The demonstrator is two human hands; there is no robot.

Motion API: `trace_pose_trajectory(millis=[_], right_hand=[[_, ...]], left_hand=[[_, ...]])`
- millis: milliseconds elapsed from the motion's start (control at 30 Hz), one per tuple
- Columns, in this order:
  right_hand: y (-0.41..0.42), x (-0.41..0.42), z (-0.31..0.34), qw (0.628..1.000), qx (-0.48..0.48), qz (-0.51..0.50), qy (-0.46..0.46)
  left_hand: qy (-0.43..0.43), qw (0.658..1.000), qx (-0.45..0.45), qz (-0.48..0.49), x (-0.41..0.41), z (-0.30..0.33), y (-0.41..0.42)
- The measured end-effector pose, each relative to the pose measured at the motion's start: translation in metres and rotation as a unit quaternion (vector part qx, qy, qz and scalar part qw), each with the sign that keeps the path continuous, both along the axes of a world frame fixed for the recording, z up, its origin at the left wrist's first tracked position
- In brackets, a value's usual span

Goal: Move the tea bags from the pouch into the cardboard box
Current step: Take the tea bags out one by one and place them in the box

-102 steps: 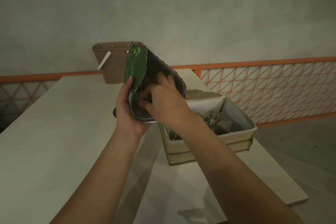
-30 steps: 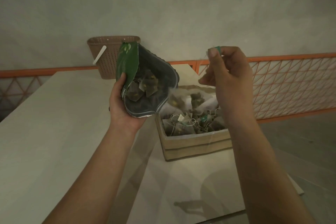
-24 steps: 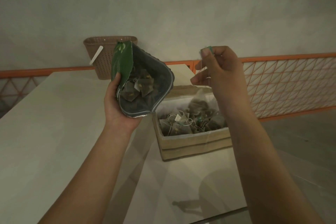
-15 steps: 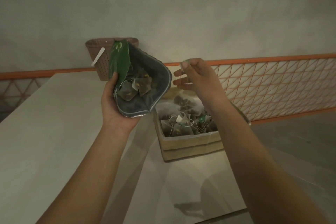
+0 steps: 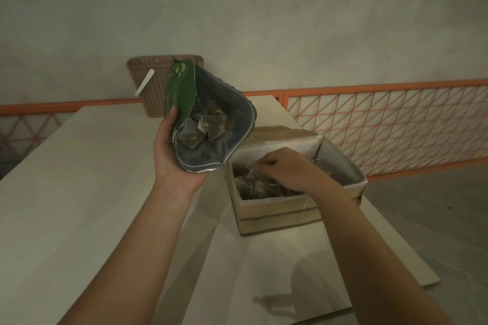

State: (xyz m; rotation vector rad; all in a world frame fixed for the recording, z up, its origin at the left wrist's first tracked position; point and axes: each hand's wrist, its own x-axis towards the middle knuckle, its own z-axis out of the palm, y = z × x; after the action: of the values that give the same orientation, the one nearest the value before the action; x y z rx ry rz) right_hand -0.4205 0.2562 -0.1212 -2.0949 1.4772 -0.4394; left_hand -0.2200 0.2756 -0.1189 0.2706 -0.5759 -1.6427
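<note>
My left hand [image 5: 171,158] holds a green pouch [image 5: 182,87] up and tilted, with its open mouth toward me. Several tea bags [image 5: 207,128] lie inside it. Just right of the pouch, a cardboard box [image 5: 277,212] stands on the table and holds several tea bags [image 5: 257,187]. My right hand [image 5: 287,169] reaches down into the box. Its fingertips are pinched together on a tea bag near the box's left wall. The hand hides part of the box's contents.
A pale table [image 5: 79,192] spreads to the left, and a lower board lies under the box. A brown perforated basket [image 5: 148,76] stands at the table's far edge behind the pouch. An orange lattice railing [image 5: 383,124] runs along the right.
My right hand came out of the pouch with a tea bag hanging by its string, carried it over the box, and has now dropped down into the box. The pouch stayed up.
</note>
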Motion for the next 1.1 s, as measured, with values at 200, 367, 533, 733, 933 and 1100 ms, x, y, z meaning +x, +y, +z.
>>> trace_pose_trajectory(millis=[200, 367, 533, 733, 933, 1100], right_hand=[[0.006, -0.003, 0.010, 0.985, -0.075, -0.054, -0.146], [0.037, 0.018, 0.023, 0.888, -0.253, -0.090, -0.373], [0.033, 0.043, 0.013, 0.926, -0.304, -0.076, -0.210], [0.028, 0.059, 0.013, 0.886, -0.420, -0.182, -0.066], [0.030, 0.048, 0.014, 0.866, -0.442, -0.160, -0.173], [0.042, 0.022, 0.030, 0.862, -0.309, -0.177, -0.361]], left_hand=[[-0.001, 1.000, 0.007, -0.002, 0.000, 0.000, -0.001], [0.012, 1.000, 0.017, 0.005, -0.004, 0.000, 0.000], [0.028, 0.999, 0.030, 0.030, -0.014, 0.004, 0.005], [0.016, 0.997, 0.046, 0.056, -0.020, 0.003, 0.007], [0.036, 0.998, 0.044, 0.040, -0.019, 0.001, 0.004], [0.031, 0.998, 0.037, 0.043, -0.016, -0.002, -0.003]])
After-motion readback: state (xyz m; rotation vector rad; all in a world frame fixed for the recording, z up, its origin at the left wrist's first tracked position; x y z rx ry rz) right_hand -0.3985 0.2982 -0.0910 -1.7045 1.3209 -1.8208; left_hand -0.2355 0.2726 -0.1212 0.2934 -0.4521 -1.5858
